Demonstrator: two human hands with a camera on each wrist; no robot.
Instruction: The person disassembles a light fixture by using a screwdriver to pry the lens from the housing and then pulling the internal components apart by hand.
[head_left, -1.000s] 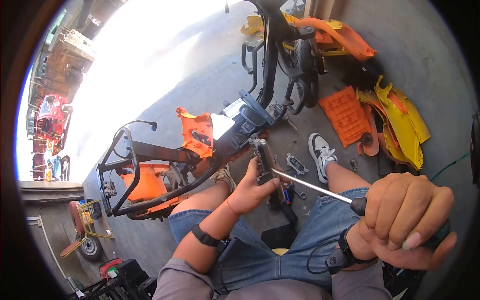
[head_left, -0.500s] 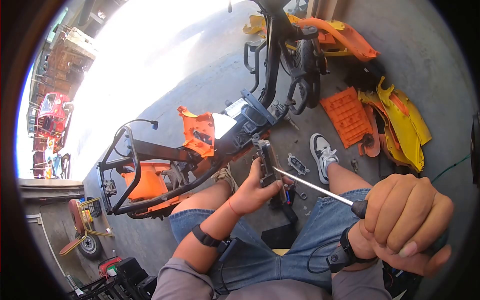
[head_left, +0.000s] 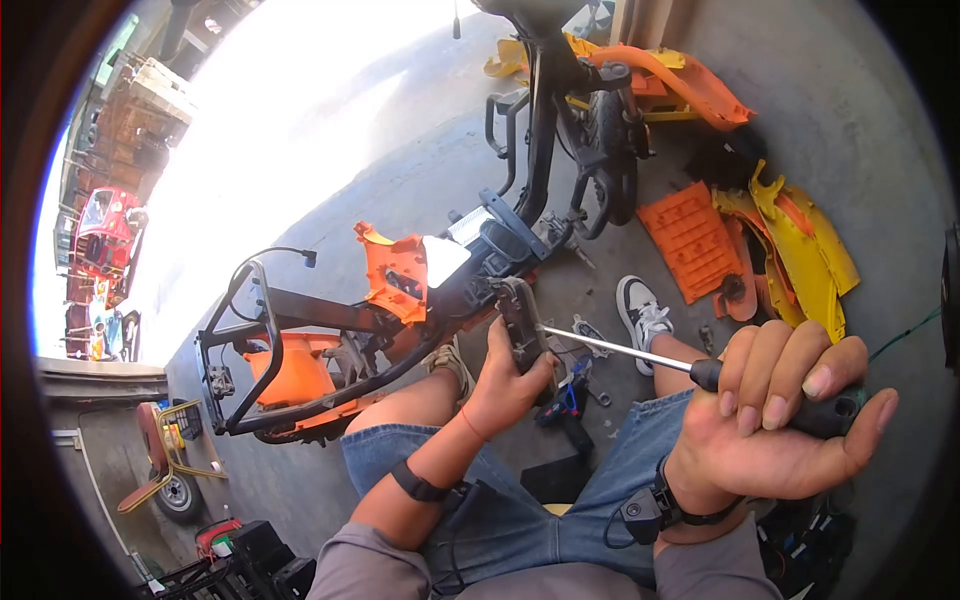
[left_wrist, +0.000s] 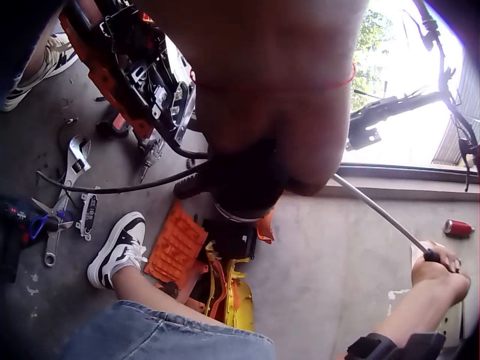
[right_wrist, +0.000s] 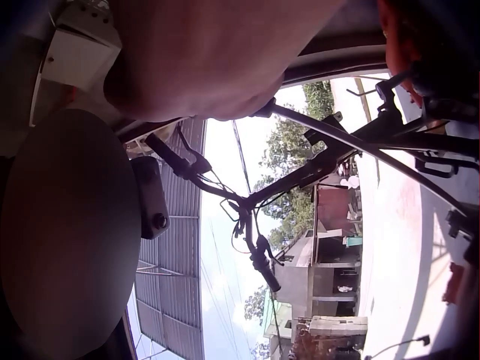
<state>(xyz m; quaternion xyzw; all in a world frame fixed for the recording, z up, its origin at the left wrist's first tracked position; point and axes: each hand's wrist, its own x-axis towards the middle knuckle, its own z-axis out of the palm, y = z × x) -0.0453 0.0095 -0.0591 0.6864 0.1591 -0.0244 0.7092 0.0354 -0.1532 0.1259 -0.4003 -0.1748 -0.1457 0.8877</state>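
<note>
- Right, the left hand [head_left: 500, 385] grips the dark housing [head_left: 521, 330], held above the floor [head_left: 290, 470]; the right hand [head_left: 775, 435] curls round the handle of the screwdriver [head_left: 620, 349], thumb stretched out.
- Steel shaft reaches the housing's side; whether its tip sits in a screw, I can't tell.
- Good technique, I'd judge: tip well seated, steady push, left thumb clear of any slip.
- Counting up: one screwdriver, one housing in hand, one adjustable wrench [left_wrist: 77, 159], one orange ribbed panel [head_left: 690, 242], two shoes [head_left: 643, 312].
</note>
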